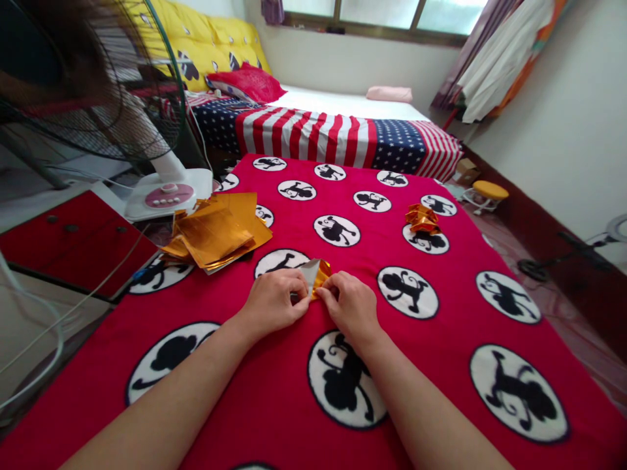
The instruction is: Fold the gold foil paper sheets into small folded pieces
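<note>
A small piece of gold foil paper (321,271), partly folded so that its pale back shows on the left, is held between my two hands above the red cloth. My left hand (277,297) pinches its left side with curled fingers. On the lower right edge, the thumb and forefinger of my right hand (349,303) are closed on the same paper. Both hands hide part of the folds. To the left lies a loose stack of gold foil sheets (218,232). Some folded gold foil pieces (422,220) sit together at the right.
A red cloth with monkey prints (441,365) covers the table. An electric fan (169,192) stands at the left beside a red-topped cabinet (73,241). Behind is a bed with a striped, starred cover (313,134). A yellow stool (490,190) stands at right.
</note>
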`<state>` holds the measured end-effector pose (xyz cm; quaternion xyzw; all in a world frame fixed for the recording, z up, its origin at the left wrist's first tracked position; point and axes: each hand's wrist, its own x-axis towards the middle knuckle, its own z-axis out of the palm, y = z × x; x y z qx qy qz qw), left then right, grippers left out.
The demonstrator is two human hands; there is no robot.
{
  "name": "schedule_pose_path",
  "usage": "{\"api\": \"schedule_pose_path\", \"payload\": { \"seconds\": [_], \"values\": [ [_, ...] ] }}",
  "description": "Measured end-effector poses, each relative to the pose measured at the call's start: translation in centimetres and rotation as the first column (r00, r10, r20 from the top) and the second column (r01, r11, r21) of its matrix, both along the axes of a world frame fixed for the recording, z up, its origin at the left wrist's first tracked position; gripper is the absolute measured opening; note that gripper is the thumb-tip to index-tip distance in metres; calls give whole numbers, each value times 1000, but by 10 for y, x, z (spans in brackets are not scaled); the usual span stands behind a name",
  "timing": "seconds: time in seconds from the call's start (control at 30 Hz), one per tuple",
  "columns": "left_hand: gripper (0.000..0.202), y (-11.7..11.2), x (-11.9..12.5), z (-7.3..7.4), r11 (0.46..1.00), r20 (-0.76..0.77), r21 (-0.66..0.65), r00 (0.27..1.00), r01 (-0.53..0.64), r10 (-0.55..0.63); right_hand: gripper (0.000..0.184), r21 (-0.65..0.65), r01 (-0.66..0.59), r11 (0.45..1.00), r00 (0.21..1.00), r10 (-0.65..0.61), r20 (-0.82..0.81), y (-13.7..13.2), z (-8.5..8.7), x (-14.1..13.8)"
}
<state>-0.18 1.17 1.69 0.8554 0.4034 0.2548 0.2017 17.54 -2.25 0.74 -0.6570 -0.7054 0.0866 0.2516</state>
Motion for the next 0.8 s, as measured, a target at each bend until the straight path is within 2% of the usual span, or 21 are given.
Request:
{"api": "schedule_pose_path", "payload": {
  "seconds": [0.3,0.47,0.8],
  "values": [
    [4,1,-2,0,1000,-9,12,1000,-23,23,14,1,17,1000,1000,-17,14,1,0,-1],
    [15,2,-2,0,1000,-6,11,1000,26,-26,13,-9,30,999,999,-30,18,1,0,-2],
    [15,4,-4,-3,995,-55,56,995,81,-78,17,-65,148,987,989,-146,30,3,3,-6]
  ]
}}
